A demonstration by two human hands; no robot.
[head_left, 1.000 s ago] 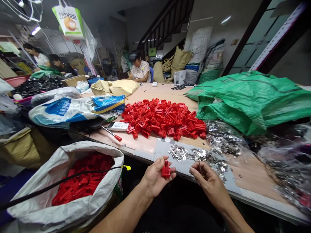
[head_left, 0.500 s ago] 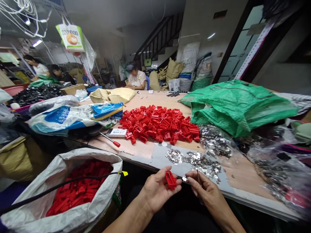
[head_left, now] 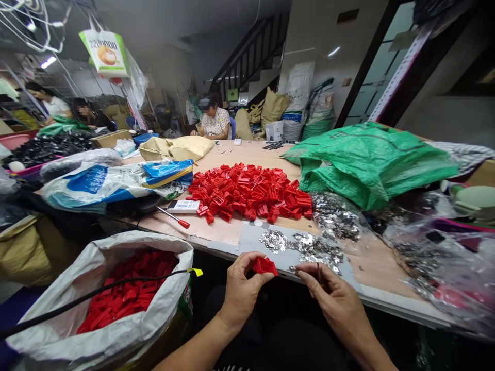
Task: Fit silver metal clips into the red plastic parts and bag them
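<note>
My left hand [head_left: 240,288] grips a red plastic housing [head_left: 264,266] between thumb and fingers, tilted, just off the table's front edge. To its right, my right hand [head_left: 328,288] pinches a small metal piece [head_left: 293,269], mostly hidden at the fingertips. The piece and the housing are apart. Beyond my hands, loose shiny metal pieces [head_left: 319,251] lie in two small heaps on a grey sheet [head_left: 250,242]. Behind them spreads a large pile of red housings [head_left: 251,191].
At lower left stands a white sack [head_left: 50,314] of red parts, a black cord across its mouth. A red-handled screwdriver [head_left: 174,217] lies by a white box [head_left: 184,207]. A green sack [head_left: 371,159] and plastic bags [head_left: 436,268] occupy the right. A person [head_left: 214,121] sits at the far end.
My left hand has turned over and closed its fingers around the red housing, which is now tipped on its side. The right hand still pinches the metal piece. The view shifted slightly.
</note>
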